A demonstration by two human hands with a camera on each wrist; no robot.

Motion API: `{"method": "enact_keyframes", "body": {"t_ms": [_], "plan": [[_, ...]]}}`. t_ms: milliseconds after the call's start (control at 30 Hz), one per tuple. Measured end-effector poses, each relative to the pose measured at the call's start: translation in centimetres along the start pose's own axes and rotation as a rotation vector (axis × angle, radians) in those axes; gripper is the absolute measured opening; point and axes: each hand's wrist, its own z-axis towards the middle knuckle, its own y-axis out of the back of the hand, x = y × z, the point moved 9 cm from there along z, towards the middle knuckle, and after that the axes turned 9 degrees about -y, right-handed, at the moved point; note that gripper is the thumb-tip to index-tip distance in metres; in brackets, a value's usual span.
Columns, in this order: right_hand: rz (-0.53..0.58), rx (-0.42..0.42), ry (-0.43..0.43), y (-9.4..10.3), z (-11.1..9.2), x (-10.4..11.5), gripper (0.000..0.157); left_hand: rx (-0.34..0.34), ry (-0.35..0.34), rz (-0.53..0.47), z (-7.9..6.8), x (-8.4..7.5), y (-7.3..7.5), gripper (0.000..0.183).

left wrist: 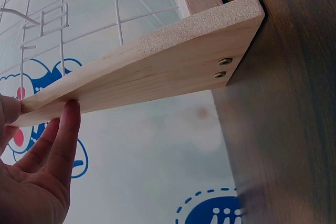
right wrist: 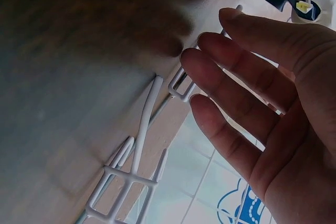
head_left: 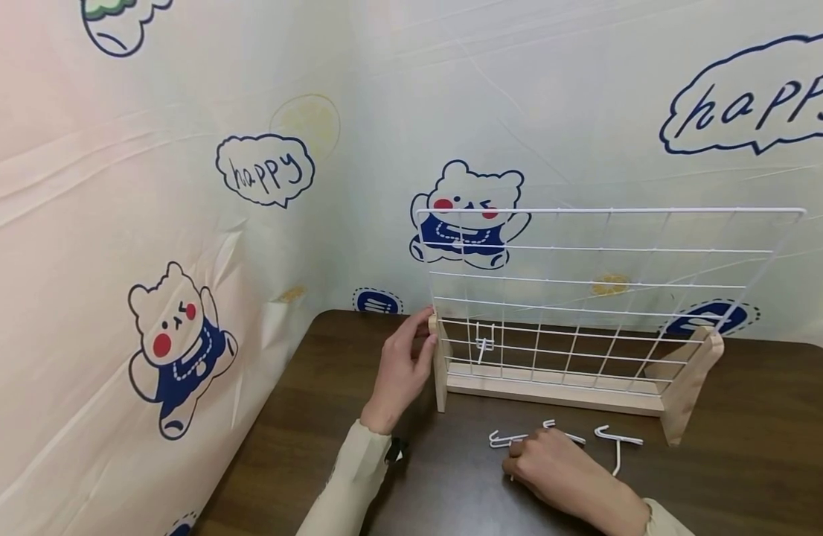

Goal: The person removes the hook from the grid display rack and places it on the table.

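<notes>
A white wire grid rack (head_left: 552, 283) stands in wooden side panels on the table. My left hand (head_left: 401, 365) holds the top of the left wooden side panel (left wrist: 157, 66), thumb on one side and fingertips against its outer face. One white wire hook (head_left: 484, 344) hangs on the grid near that panel. My right hand (head_left: 562, 476) reaches down over white hooks lying in front of the rack, partly covering them. In the right wrist view its fingers are loosely bent, with fingertips beside a hook (right wrist: 181, 92); contact is unclear. Another hook (head_left: 617, 444) lies to its right.
The right wooden side panel (head_left: 693, 387) and the base board (head_left: 552, 391) complete the stand. Beneath is a dark brown wooden table (head_left: 304, 417). A printed cloth (head_left: 358, 186) hangs behind and along the left side. A dark band (head_left: 396, 450) circles my left wrist.
</notes>
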Motion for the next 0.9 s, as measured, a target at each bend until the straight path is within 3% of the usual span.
{"method": "enact_keyframes", "body": {"t_ms": [900], "plan": [[-0.004,0.009,0.001,-0.17,-0.11,-0.02,0.024,0.016,0.031,-0.019,-0.06,0.11,-0.06,0.044]]}}
